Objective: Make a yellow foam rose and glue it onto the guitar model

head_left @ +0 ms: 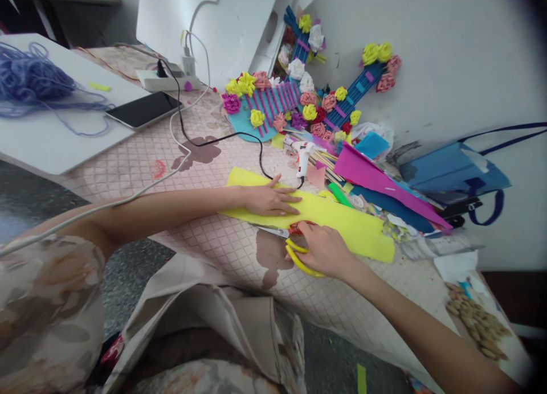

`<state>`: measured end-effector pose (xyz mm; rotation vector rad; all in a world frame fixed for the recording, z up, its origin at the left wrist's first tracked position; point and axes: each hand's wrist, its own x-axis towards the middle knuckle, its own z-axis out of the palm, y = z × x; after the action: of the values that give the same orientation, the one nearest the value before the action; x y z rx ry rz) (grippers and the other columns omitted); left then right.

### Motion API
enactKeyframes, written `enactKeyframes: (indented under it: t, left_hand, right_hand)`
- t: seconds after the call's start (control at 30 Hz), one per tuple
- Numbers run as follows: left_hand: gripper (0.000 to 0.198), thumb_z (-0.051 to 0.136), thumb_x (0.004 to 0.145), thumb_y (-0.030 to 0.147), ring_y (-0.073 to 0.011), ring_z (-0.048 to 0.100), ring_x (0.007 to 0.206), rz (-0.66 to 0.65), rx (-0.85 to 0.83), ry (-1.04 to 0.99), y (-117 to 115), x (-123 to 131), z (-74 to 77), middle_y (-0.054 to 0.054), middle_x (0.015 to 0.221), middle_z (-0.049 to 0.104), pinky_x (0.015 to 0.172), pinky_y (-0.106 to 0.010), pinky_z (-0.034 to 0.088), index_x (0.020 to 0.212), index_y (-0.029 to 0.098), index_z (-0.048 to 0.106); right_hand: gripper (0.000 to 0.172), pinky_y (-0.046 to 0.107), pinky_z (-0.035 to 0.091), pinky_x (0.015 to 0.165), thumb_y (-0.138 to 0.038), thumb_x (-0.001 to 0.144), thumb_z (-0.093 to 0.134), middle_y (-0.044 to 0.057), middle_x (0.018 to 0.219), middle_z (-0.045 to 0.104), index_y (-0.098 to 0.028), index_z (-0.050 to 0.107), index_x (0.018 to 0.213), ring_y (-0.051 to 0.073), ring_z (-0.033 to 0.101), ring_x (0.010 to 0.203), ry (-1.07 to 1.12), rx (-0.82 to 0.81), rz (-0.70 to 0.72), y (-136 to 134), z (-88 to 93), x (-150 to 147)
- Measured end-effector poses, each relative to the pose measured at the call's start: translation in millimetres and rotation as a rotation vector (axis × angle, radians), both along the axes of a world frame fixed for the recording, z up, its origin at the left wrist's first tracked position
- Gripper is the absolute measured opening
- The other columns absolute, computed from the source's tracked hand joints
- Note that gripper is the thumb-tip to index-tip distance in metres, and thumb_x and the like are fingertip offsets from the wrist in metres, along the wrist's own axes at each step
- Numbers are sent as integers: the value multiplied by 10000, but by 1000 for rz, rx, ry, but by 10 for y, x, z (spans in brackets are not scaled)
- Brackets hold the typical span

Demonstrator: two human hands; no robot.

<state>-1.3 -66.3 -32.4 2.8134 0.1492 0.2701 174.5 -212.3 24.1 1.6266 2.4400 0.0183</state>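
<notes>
A long yellow sheet (342, 217), paper or felt by its look, lies flat across the table. My left hand (269, 200) rests on its left part, palm down with the fingers stretched out. In my right hand (322, 249) is a pair of scissors (305, 263) with yellow and red handles. Their blades point left along the sheet's near edge, low over the tablecloth; whether they touch the sheet I cannot tell. Just beyond the sheet stands a white glue gun (302, 157) with a black cord.
Behind are blue decorated panels (273, 106) with paper flowers. Magenta paper (384, 183) and sticks lie right, near a blue bag (457, 166). Peanuts (476, 320) lie at the right end. Left are a phone (145, 110), a power strip (168, 82) and purple yarn (34, 78); a white cable (141, 192) crosses my left arm.
</notes>
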Motion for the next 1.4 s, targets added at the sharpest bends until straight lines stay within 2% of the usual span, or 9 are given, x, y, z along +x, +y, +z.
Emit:
enactKeyframes:
  t: [0.2, 0.4, 0.53, 0.67, 0.9, 1.13, 1.27, 1.4]
  left_hand:
    - [410, 346, 953, 354, -250, 162, 1413, -4, 6, 7, 2, -7, 5, -4, 1507, 263, 1112, -568, -14, 1358, 346, 407]
    - [413, 306, 966, 362, -236, 125, 1421, -4, 26, 32, 7, -4, 6, 0, 1515, 241, 1110, -568, -22, 1373, 348, 380]
    - [403, 340, 956, 352, -249, 168, 1412, -9, 11, -16, 8, 2, -3, -6, 1502, 276, 1115, -569, -8, 1352, 345, 417]
    - [385, 380, 943, 343, -264, 226, 1394, -11, 2, -74, 10, 11, -30, -15, 1478, 331, 1112, -581, 5, 1319, 345, 463]
    - [398, 332, 954, 375, -246, 184, 1409, -1, 9, -10, 4, 14, -14, 5, 1501, 279, 1120, -556, -4, 1339, 356, 434]
    - [376, 379, 941, 354, -248, 228, 1395, 19, -16, -55, -10, 18, -11, 12, 1474, 340, 1127, -540, 31, 1304, 365, 480]
    - [393, 337, 954, 361, -248, 190, 1406, 11, 31, -6, -8, 15, -7, -1, 1493, 299, 1117, -558, -3, 1332, 353, 445]
    - [396, 345, 950, 352, -266, 212, 1398, -12, 48, -45, 3, 14, -19, -30, 1487, 311, 1110, -574, 6, 1329, 327, 459]
  right_hand:
    - [478, 291, 423, 638, -598, 782, 558, 78, 880, 703, -172, 560, 999, 253, 664, 809, -31, -14, 21, -19, -10, 39]
    - [534, 307, 438, 707, -607, 735, 596, 90, 934, 693, -175, 557, 1048, 260, 654, 868, -16, -6, -40, -47, 14, 22]
    - [541, 312, 441, 713, -610, 739, 588, 93, 944, 691, -176, 554, 1059, 261, 653, 872, -16, -26, -43, -21, 28, -20]
    - [540, 317, 443, 691, -625, 751, 560, 97, 922, 690, -174, 556, 1048, 265, 656, 846, -28, -27, -49, 19, 32, -82]
    - [509, 326, 447, 680, -624, 778, 523, 97, 894, 692, -169, 550, 1005, 273, 657, 832, 5, 13, 6, 33, 13, -136]
    - [511, 316, 433, 665, -633, 795, 486, 107, 892, 694, -167, 551, 995, 268, 658, 819, -17, 0, 3, 66, 6, -181]
    - [503, 297, 413, 619, -632, 802, 477, 95, 854, 700, -175, 553, 996, 255, 666, 773, -36, -28, 16, 73, -6, -166]
    - [492, 291, 401, 596, -640, 811, 456, 82, 825, 704, -189, 554, 982, 253, 671, 742, -49, -31, 16, 48, -14, -148]
